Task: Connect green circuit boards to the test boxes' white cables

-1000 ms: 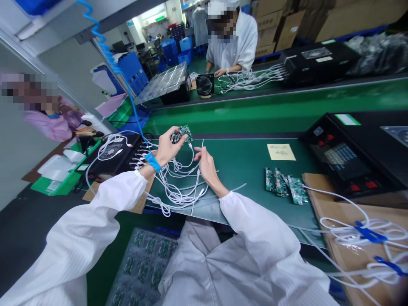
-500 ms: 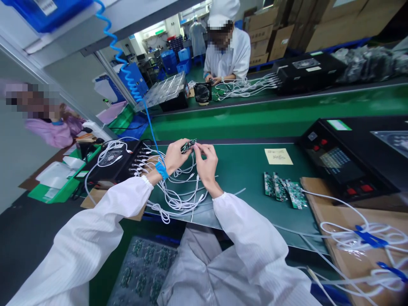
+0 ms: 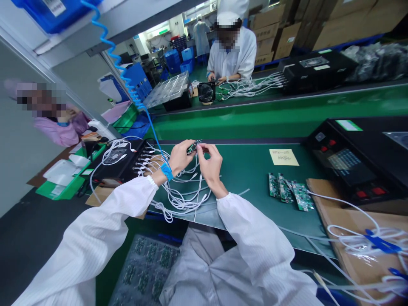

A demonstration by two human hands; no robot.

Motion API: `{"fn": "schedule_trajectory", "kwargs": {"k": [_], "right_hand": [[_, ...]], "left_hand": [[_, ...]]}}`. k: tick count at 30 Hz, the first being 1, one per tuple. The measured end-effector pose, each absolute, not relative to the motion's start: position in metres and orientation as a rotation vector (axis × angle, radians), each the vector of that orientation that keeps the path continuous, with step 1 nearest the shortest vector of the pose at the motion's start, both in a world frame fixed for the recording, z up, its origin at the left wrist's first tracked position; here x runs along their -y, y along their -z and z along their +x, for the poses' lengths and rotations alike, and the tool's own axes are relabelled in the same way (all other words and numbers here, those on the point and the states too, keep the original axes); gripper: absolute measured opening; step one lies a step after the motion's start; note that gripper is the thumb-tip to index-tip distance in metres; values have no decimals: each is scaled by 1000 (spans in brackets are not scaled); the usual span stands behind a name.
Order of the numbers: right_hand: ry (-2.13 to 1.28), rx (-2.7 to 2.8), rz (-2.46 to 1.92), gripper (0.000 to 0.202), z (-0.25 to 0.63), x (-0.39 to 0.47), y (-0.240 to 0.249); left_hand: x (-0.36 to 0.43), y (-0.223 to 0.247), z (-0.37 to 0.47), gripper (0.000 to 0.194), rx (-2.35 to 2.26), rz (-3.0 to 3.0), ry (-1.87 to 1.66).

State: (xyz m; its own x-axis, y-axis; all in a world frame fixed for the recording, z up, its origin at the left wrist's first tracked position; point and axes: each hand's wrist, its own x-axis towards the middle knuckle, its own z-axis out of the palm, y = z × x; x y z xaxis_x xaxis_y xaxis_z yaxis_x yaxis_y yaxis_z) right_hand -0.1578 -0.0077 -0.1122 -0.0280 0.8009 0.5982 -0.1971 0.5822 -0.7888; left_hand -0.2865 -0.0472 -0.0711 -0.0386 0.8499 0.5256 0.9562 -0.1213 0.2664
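Note:
My left hand (image 3: 181, 158), with a blue band at the wrist, is closed on a small green circuit board (image 3: 193, 147) above the green bench (image 3: 244, 157). The fingertips of my right hand (image 3: 210, 163) are pinched together at the board's right end; whatever they grip there is too small to make out. White cables (image 3: 181, 202) lie looped on the bench below both hands. Several circuit boards (image 3: 302, 196) rest to the right, under a yellow note (image 3: 283, 157).
A black box with cable sockets (image 3: 123, 163) stands left, a black device with red buttons (image 3: 350, 161) right. Cardboard (image 3: 321, 195) holds coiled cables. A blue coiled hose (image 3: 127, 85) hangs at left. A tray of boards (image 3: 143, 272) sits below the bench. Two people work across and at left.
The whole view has shifted a little, so the scene sits slightly farther right. Both hands keep nearly the same hold at the board.

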Motion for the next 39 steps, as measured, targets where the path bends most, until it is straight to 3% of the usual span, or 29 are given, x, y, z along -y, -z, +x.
{"fn": "schedule_trajectory", "kwargs": {"k": [13,21,26,28,33,39], "right_hand": [[-950,1343,-597,17,-159,4,113],[-964,1404,-685,26,-160,5,110],[-964,1480,-652,37,-161,-2,115],[-946,1518,-697,39,-161,-8,124],[-942,1833,-794,22,-167,-21,145],[-972,1874,-655,20,-171,-20,147]], "left_hand": [[54,76,-277,30,2002,-2040,642],[50,74,-278,25,2040,-2015,788],[49,68,-283,6,2133,-2028,1085],[47,66,-291,12,2223,-1966,1273],[44,62,-312,38,2345,-1824,1692],[51,64,-316,55,2344,-1851,1764]]}}
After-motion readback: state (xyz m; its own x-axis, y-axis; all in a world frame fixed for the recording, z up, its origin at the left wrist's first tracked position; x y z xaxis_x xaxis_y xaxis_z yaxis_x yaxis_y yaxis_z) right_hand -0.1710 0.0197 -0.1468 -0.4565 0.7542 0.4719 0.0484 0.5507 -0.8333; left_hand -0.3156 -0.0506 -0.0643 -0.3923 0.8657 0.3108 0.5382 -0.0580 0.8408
